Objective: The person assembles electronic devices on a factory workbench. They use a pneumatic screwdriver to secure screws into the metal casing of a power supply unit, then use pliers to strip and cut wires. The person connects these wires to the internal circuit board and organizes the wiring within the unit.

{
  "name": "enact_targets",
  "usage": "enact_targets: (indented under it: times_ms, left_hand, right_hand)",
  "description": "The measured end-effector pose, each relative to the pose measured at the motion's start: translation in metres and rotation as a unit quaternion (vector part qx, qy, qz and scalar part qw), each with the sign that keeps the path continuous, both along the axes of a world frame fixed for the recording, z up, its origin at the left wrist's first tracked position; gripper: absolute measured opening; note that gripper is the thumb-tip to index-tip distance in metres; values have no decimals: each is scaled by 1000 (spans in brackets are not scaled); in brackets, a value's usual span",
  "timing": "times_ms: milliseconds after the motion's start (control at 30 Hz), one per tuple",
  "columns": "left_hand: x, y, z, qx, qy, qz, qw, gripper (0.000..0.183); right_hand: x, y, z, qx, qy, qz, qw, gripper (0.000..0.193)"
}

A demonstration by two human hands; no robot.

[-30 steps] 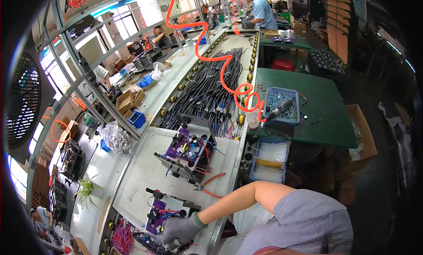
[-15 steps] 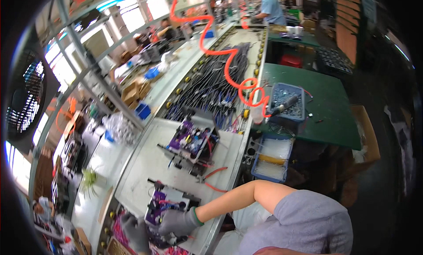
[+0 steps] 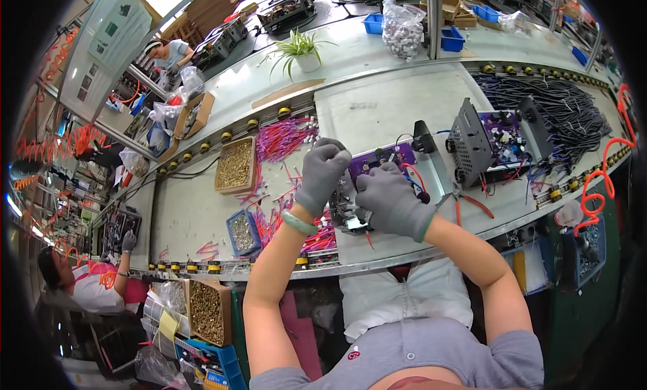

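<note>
My left hand (image 3: 322, 174), in a grey glove, is closed at the left end of a unit with a purple circuit board (image 3: 377, 159). Its fingertips are pinched together, and anything in them is too small to make out. Over the front of the same board my right hand (image 3: 393, 200), also gloved, has its fingers curled together. What it grips is hidden. Red and blue wires run along the unit's right part, beside a metal plate (image 3: 435, 178). Red-handled pliers (image 3: 466, 203) lie to the right of it.
Farther right stands a second unit with a black vented panel (image 3: 470, 142). Black cables (image 3: 552, 114) lie beyond it. Left are pink and purple wires (image 3: 286, 137), a box of brass parts (image 3: 236, 164) and a blue tray (image 3: 242, 233). A co-worker (image 3: 94, 282) sits at left.
The view has swung left and now faces the bench squarely. My left hand, earlier over the pink wires beside the unit, is now raised at its end. My right hand stays on the unit.
</note>
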State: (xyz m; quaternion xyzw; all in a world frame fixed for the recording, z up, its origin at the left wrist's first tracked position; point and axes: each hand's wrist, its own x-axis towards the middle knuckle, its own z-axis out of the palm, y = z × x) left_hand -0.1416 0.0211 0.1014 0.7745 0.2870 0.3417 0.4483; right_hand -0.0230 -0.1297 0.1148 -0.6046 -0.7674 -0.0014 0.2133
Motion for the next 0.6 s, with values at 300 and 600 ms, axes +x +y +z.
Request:
enact_targets:
  times_ms: [300, 600]
  left_hand:
    - [4, -6, 9, -21, 18, 7, 1000, 24]
    - [3, -2, 2, -28, -16, -5, 999, 25]
  right_hand:
    - [7, 9, 16, -111, -43, 46, 992, 7]
    - [7, 13, 19, -135, -76, 59, 986, 8]
